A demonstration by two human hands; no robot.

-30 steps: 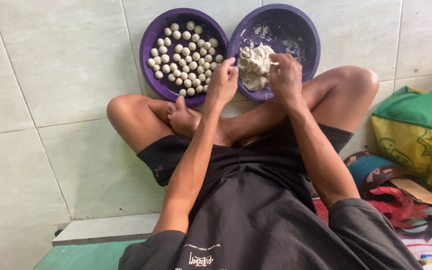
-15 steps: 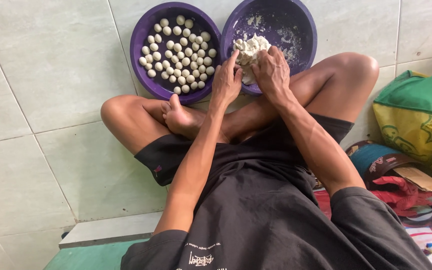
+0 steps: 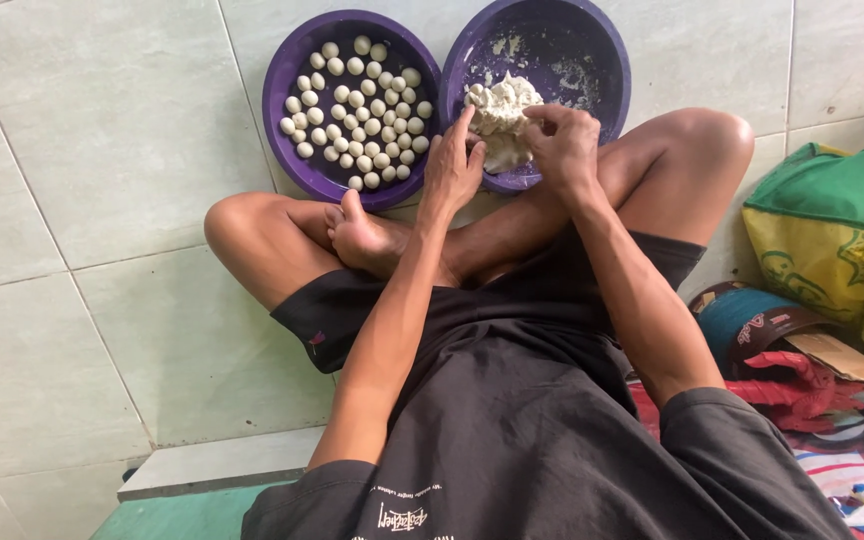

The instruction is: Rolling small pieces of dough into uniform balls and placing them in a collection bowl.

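Observation:
Two purple bowls stand side by side on the tiled floor in front of my crossed legs. The left bowl [image 3: 282, 110] holds several small white dough balls [image 3: 357, 105]. The right bowl [image 3: 607, 70] holds a lump of white dough [image 3: 500, 105] with smears on its wall. My left hand [image 3: 452, 170] rests at the near rim of the right bowl, fingers touching the dough lump. My right hand [image 3: 564, 145] pinches the dough from its right side with closed fingers.
I sit cross-legged on pale floor tiles [image 3: 102, 150] in a dark shirt and shorts. A green and yellow sack [image 3: 832, 235] lies at the right, with a blue roll [image 3: 742, 320] and red cloth [image 3: 792, 390] below it. A step edge [image 3: 212, 465] runs at lower left.
The view has shifted slightly, so the bowls sit higher and more to the left. Both hands stay on the dough lump, working it with small finger movements.

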